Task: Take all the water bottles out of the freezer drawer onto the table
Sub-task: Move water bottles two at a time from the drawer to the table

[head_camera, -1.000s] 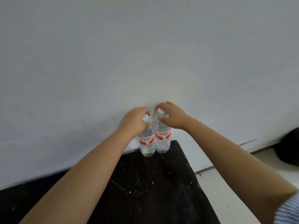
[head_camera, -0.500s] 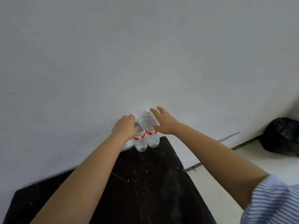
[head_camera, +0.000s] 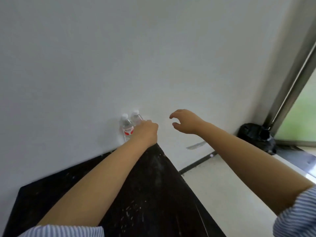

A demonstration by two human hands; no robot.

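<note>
Two clear water bottles with white caps and red-and-white labels stand side by side at the far corner of the black table (head_camera: 153, 185), against the white wall. The left bottle (head_camera: 126, 127) is in full view. The right bottle (head_camera: 136, 118) shows only its cap and shoulder, because my left hand (head_camera: 147, 132) is in front of its lower part. That hand's fingers are loosely curled and hold nothing that I can see. My right hand (head_camera: 187, 121) hovers in the air to the right of the bottles, fingers spread and bent, holding nothing. No freezer drawer is in view.
The table's right edge runs diagonally down to the pale floor (head_camera: 230, 185). A black bag (head_camera: 256, 135) lies in the room's corner at the foot of a metal window frame (head_camera: 290, 86). The white wall stands directly behind the bottles.
Both hands have let go of the bottle tops. My right hand has moved off to the right and my left hand has drawn back, while the view has turned right.
</note>
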